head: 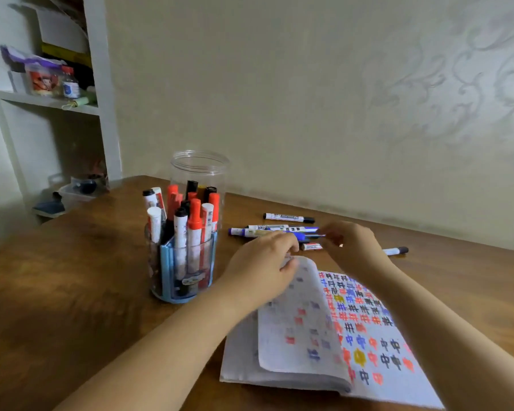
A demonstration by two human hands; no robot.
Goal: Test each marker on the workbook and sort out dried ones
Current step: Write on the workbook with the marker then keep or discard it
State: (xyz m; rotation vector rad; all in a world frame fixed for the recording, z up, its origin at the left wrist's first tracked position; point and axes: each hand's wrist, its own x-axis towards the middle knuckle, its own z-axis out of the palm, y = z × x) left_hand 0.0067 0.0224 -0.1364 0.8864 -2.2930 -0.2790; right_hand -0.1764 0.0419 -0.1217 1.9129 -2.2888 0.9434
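Note:
The open workbook (377,345) lies on the table, its right page covered in coloured test marks. My left hand (261,268) curls over the top edge of a lifted, curling page (297,318). My right hand (350,247) is just beyond the workbook's top, fingertips pinching the end of a blue marker (294,235) that lies among the loose markers. A clear holder (181,262) with blue trim stands left of the workbook, filled with several red-capped and black-capped markers.
Loose markers lie past the workbook: a black-capped one (288,217), a blue pair (267,229), a red-labelled one (312,247) and one to the right (395,250). A clear jar (201,170) stands behind the holder. The wall and a shelf (48,100) border the table.

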